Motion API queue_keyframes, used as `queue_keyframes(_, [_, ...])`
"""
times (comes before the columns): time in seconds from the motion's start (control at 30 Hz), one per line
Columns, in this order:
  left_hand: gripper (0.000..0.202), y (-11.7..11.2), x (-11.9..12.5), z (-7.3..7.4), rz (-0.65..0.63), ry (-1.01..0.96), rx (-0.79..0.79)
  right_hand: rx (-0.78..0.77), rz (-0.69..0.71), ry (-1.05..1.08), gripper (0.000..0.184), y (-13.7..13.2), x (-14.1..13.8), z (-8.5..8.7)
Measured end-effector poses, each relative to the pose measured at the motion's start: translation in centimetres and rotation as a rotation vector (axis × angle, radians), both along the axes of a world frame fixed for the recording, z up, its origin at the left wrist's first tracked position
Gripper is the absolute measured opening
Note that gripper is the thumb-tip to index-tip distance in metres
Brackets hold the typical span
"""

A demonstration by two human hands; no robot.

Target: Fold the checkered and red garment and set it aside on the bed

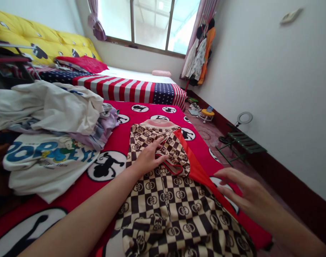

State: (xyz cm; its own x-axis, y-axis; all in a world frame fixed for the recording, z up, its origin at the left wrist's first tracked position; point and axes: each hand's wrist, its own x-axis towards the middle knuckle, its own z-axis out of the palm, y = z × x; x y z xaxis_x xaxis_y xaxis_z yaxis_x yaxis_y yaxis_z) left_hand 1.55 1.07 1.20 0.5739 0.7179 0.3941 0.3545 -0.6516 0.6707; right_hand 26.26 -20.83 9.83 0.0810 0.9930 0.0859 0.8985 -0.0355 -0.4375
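A brown and cream checkered garment [168,207] with a pink collar and red lining lies spread on the red bed cover [117,142]. My left hand [149,155] lies flat on its upper part, fingers stretched toward a folded-in sleeve. My right hand [245,191] hovers just above the garment's right edge by the exposed red lining, fingers spread and holding nothing.
A pile of clothes [50,117] with a white printed T-shirt [45,157] sits at the left. A second bed with a striped cover [130,89] lies beyond. A green folding stool [241,142] and a ring light stand by the right wall; hung clothes [200,53] are near the window.
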Motion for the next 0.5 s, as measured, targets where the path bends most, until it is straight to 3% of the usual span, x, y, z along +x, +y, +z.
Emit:
queue_keyframes(0.1, [0.075, 0.0, -0.1, 0.0, -0.044, 0.06, 0.068, -0.238, -0.145, -0.136, 0.023, -3.7, 1.8, -2.1])
queue_keyframes(0.2, [0.076, 0.2, -0.2, 0.0, -0.114, 0.151, 0.166, -0.365, -0.23, -0.229, 0.018, -6.7, 1.9, -3.6])
queue_keyframes(0.33, [0.044, 0.7, 0.1, -0.6, -0.145, 0.165, 0.225, -0.287, -0.224, -0.154, 0.006, -8.8, 1.4, -4.8])
queue_keyframes(0.5, [0.019, 0.9, 0.5, -1.1, -0.083, 0.101, 0.23, -0.105, -0.281, 0.111, 0.019, -9.6, 1.2, -5.5])
